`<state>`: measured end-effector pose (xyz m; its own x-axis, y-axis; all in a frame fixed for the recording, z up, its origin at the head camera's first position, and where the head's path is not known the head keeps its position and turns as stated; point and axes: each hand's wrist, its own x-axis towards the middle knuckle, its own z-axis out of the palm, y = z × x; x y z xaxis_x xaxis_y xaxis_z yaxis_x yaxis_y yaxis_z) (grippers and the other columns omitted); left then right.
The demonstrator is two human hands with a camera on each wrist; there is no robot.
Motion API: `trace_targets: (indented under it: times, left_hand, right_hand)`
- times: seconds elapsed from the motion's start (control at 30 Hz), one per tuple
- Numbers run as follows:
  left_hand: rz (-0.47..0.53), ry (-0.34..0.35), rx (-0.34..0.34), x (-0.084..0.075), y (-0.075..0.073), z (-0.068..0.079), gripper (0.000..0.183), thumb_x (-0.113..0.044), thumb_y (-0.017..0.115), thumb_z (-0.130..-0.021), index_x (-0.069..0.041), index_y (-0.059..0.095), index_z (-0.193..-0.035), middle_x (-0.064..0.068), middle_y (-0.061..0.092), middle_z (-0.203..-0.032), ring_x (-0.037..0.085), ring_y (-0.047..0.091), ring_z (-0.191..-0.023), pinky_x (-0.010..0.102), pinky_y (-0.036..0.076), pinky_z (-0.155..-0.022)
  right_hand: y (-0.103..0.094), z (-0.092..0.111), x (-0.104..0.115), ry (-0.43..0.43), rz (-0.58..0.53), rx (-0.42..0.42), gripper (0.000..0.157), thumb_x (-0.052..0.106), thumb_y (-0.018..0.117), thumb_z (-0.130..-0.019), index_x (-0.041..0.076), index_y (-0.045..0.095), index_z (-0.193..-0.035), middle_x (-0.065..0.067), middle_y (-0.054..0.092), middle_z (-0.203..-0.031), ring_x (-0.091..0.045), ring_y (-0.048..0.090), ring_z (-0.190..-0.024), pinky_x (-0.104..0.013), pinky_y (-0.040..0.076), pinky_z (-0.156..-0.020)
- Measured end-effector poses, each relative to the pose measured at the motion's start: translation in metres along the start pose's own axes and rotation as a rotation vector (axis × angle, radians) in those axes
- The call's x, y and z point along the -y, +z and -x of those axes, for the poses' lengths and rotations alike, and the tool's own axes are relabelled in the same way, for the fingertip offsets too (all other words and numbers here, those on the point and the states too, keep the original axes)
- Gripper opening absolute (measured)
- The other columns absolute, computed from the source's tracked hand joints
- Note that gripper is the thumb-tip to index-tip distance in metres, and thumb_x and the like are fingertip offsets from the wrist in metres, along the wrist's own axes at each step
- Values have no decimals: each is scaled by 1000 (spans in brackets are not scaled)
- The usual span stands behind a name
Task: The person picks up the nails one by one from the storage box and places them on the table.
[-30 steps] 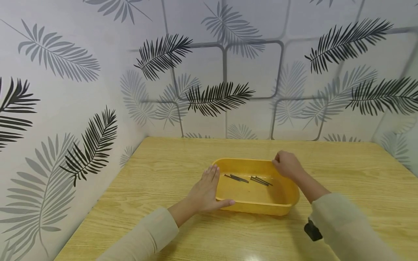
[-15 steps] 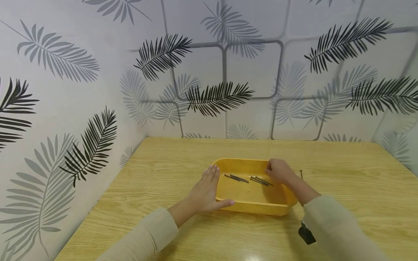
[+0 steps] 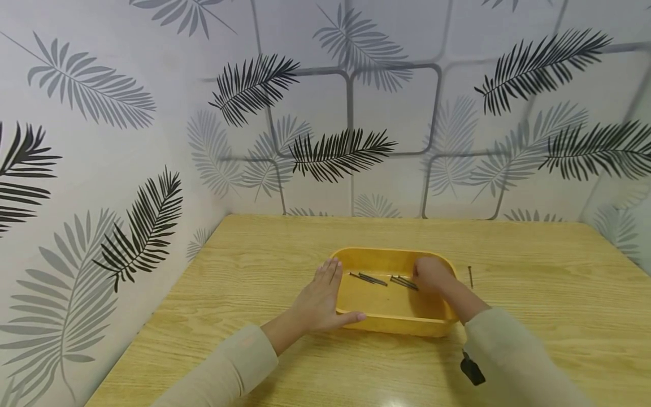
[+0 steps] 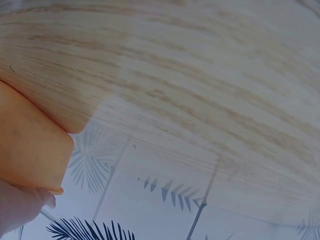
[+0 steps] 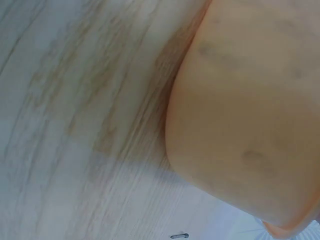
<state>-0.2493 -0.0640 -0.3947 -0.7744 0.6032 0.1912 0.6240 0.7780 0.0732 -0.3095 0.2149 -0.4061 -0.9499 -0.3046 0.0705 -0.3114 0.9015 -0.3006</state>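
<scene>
A yellow plastic tray (image 3: 386, 324) stands on the table with several dark nails (image 3: 372, 278) in two loose groups on its floor. My left hand (image 3: 320, 297) lies against the tray's left end, fingers straight along the wall and thumb over the front rim. Inside the right part of the tray, my right hand (image 3: 432, 275) has its fingers bent down beside the right-hand group of nails (image 3: 404, 282). Its fingertips are hidden, so whether they pinch a nail cannot be seen. One single nail (image 3: 470, 277) lies on the table, right of the tray.
The wood-grain table (image 3: 254, 254) reaches back to a leaf-patterned wall (image 3: 315, 113). A second such wall (image 3: 102, 186) runs along the left. A small black object (image 3: 472, 368) hangs at the right sleeve. The right wrist view shows the tray's outer wall (image 5: 240, 125) close up.
From the tray's back right rim, my right hand has moved left and down into the tray. The single nail on the table has come into view beside the forearm. My left hand stays put.
</scene>
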Motion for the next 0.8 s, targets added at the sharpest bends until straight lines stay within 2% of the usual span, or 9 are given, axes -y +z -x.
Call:
trace_targets:
  times: [0.13, 0.2, 0.27, 0.33, 0.43, 0.5, 0.6, 0.63, 0.8]
  left_hand:
    - [4, -3, 4, 0, 0, 1, 122, -87, 4, -71, 9, 16, -145, 25, 17, -152, 35, 15, -143, 42, 21, -115]
    - [2, -4, 8, 0, 0, 1, 121, -87, 6, -72, 9, 15, -145, 25, 16, -152, 35, 14, -143, 42, 20, -116]
    - [7, -4, 10, 0, 0, 1, 121, -87, 7, -72, 10, 16, -145, 25, 16, -152, 35, 14, -143, 42, 20, -116]
    - [6, -3, 13, 0, -1, 1, 121, -87, 7, -72, 10, 15, -145, 25, 16, -152, 35, 14, -143, 42, 19, -116]
    - [9, -6, 19, 0, -1, 1, 122, -87, 5, -71, 9, 15, -145, 25, 15, -152, 34, 14, -143, 42, 19, -116]
    - [8, -9, 20, 0, 0, 1, 123, -88, 3, -70, 9, 15, -145, 25, 15, -152, 34, 13, -143, 41, 19, -116]
    - [12, -12, 18, 0, 0, 0, 124, -88, 2, -69, 9, 14, -145, 25, 16, -152, 34, 13, -143, 41, 19, -116]
    - [13, -12, 16, 0, 0, 0, 124, -88, 2, -69, 9, 15, -145, 25, 16, -152, 34, 13, -143, 41, 19, -116]
    - [5, -9, 14, 0, 0, 0, 125, -88, 0, -68, 9, 15, -145, 25, 16, -152, 35, 14, -143, 42, 20, -116]
  right_hand:
    - [31, -22, -39, -49, 1, -3, 32, 18, 60, -86, 10, 54, -56, 2, 46, -52, -11, 39, -47, -25, 33, -46]
    - [39, -27, -47, -53, 14, -4, 32, 18, 61, -85, 10, 55, -55, 1, 48, -52, -12, 41, -47, -27, 35, -45]
    - [33, -19, -39, -94, 44, -32, 33, 15, 58, -85, 8, 52, -54, 0, 47, -51, -13, 40, -47, -27, 35, -46]
    - [26, -13, -27, -44, 69, -4, 33, 8, 57, -82, 9, 48, -50, 0, 43, -49, -15, 39, -47, -28, 35, -46]
    - [18, -4, -17, -75, 61, -27, 37, 5, 54, -80, 14, 40, -47, 6, 36, -46, -11, 34, -45, -24, 31, -45]
    - [18, -5, -15, -23, 40, 10, 40, 6, 55, -80, 17, 37, -46, 8, 32, -46, -9, 32, -45, -22, 29, -44]
    - [5, 6, 2, -16, 41, 11, 41, 3, 53, -79, 17, 33, -46, 8, 29, -46, -9, 29, -45, -21, 27, -44]
    - [-1, 10, 12, 25, 61, 39, 40, 2, 54, -79, 15, 34, -47, 5, 31, -46, -11, 31, -46, -22, 28, -45]
    - [-5, 17, 22, 17, 113, 19, 40, 1, 54, -78, 15, 32, -49, 2, 36, -50, -13, 33, -50, -22, 29, -47]
